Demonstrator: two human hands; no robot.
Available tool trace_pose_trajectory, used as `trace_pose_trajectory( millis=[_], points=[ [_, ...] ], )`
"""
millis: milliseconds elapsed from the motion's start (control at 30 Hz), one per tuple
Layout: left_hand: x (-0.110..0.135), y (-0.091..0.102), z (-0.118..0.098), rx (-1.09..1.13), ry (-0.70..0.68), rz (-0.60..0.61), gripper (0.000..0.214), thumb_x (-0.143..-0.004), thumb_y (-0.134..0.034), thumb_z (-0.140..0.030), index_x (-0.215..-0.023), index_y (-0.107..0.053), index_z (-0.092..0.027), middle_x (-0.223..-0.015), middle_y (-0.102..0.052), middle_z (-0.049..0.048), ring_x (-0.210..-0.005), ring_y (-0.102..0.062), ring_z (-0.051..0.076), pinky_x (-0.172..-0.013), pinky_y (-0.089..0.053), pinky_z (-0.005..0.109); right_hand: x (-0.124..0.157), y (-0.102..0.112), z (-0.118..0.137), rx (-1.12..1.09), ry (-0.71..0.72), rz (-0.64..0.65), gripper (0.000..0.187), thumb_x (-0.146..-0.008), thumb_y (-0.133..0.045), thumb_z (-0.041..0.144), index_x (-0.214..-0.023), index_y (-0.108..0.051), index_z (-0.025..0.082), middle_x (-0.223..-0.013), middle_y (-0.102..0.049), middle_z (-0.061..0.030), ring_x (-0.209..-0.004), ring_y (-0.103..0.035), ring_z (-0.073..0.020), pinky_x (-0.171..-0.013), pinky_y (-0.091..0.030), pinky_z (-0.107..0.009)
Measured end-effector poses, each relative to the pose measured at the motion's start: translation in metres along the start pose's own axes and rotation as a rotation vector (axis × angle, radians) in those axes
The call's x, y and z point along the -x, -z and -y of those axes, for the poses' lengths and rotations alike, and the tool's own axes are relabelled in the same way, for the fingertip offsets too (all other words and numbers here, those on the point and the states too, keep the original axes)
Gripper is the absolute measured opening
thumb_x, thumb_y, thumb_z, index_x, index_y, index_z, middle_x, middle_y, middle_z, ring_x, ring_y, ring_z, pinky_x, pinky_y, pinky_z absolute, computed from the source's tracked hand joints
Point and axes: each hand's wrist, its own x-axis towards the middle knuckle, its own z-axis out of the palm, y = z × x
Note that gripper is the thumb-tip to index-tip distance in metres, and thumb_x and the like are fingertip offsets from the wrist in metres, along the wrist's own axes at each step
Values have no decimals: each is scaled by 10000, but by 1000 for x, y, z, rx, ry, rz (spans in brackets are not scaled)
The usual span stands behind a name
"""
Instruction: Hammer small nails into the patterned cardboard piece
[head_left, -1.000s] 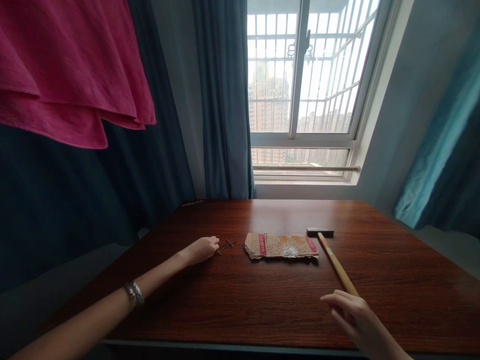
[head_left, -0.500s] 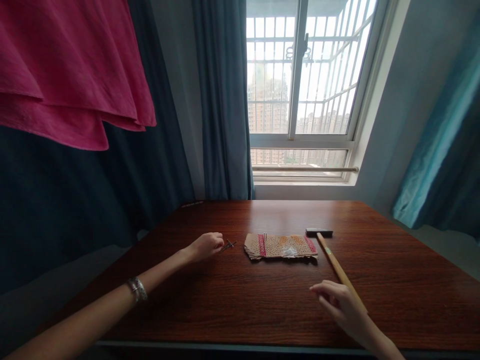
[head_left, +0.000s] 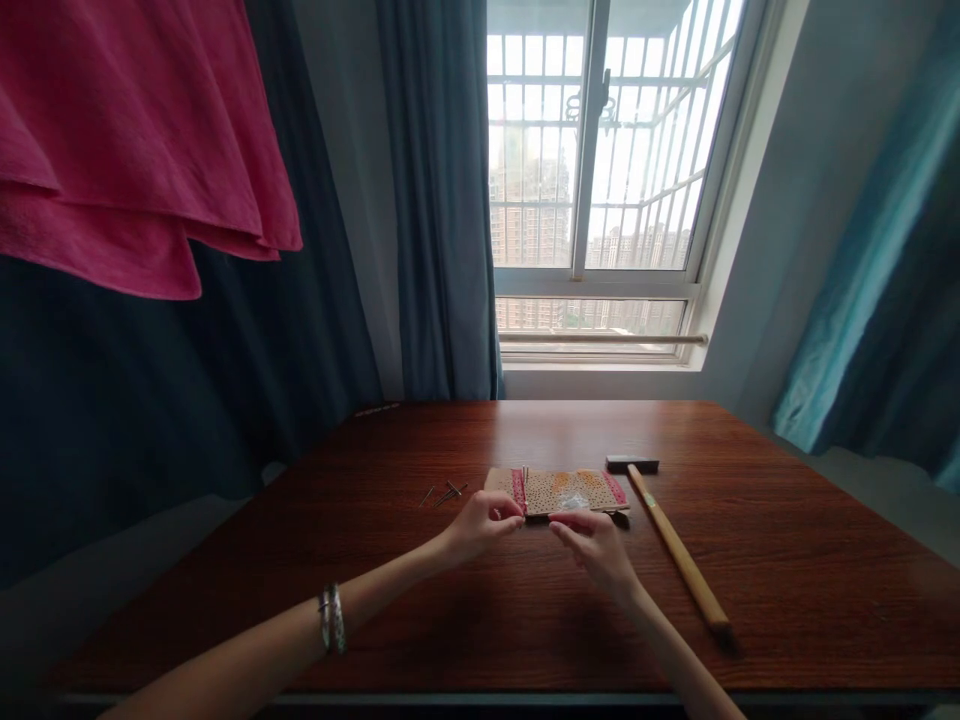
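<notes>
My left hand (head_left: 484, 528) is closed in a pinch at the near left edge of a dotted piece of cardboard (head_left: 544, 492). A tiny dark bit shows at its fingertips, too small to name. My right hand (head_left: 598, 548) also has thumb and forefinger drawn together, by the near edge of the cardboard; whatever is between them is hidden. The two pinches face each other, a small gap apart. A thin nail (head_left: 526, 474) stands upright in the cardboard near its red stripe. Several loose nails (head_left: 451, 491) lie on the table left of it.
A hammer (head_left: 679, 550) with a wooden handle and dark head lies right of the cardboard on the brown wooden table (head_left: 420, 640). Behind the table are a blue curtain (head_left: 442, 220) and a barred window (head_left: 577, 280). A pink cloth (head_left: 142, 150) hangs upper left.
My left hand has left the loose nails and moved right to the cardboard. My right hand has moved left and forward from beside the hammer handle, bringing both hands close together.
</notes>
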Motion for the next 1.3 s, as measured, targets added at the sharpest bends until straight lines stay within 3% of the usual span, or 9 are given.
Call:
trace_pose_trajectory(
  millis=[167, 400, 567, 800, 933, 1067, 1300],
  points=[
    [5, -20, -7, 16, -16, 5, 235, -736, -542, -353, -751, -662, -151, -722, -620, 32, -641, -517, 122, -573, -386, 218, -9, -22, -5, -67, -12, 44, 354, -662, -613, 468, -775, -705, 146, -599, -610, -35, -503, -502, -112, -386, -364, -189],
    [1, -19, 4, 13, 5, 0, 236, -744, -531, -338, -776, -659, -143, -734, -621, 37, -650, -506, 126, -585, -379, 225, -11, -26, -3, -67, 47, 92, 320, -702, -582, 442, -807, -695, 161, -761, -646, -49, -545, -529, -107, -445, -402, -201],
    [0, -21, 11, 37, 9, -18, 230, -737, -542, -340, -759, -658, -143, -722, -629, 32, -654, -519, 130, -579, -378, 222, -16, -28, -8, -98, 21, 88, 322, -685, -594, 453, -757, -671, 149, -647, -621, -26, -542, -527, -109, -441, -399, -191],
    [-7, -21, 10, 67, -1, -32, 253, -729, -549, -362, -765, -665, -140, -732, -639, 37, -660, -534, 133, -583, -391, 218, -27, -27, -19, -100, 36, 105, 328, -697, -580, 450, -781, -647, 140, -669, -623, -27, -537, -522, -102, -413, -391, -175],
    [-19, -9, 22, 68, 2, -113, 282, -737, -528, -371, -810, -663, -135, -776, -647, 47, -654, -543, 133, -593, -407, 227, -48, -18, -26, -34, 31, 4, 336, -710, -552, 450, -791, -648, 138, -670, -630, -36, -526, -527, -115, -400, -394, -192],
    [-39, 8, 46, 77, 72, -270, 279, -709, -543, -323, -865, -636, -110, -776, -638, 58, -685, -556, 150, -621, -430, 248, -81, -8, -29, 85, 126, -109, 291, -709, -553, 404, -778, -673, 147, -726, -669, -57, -660, -587, -156, -610, -465, -259],
    [-65, 7, 68, -228, -96, -187, 290, -591, -635, -225, -874, -641, -161, -843, -616, 46, -835, -532, 183, -746, -419, 273, -121, -18, -53, 173, 149, -94, 260, -707, -536, 343, -794, -684, 147, -770, -689, -70, -712, -612, -175, -700, -463, -292]
  ],
)
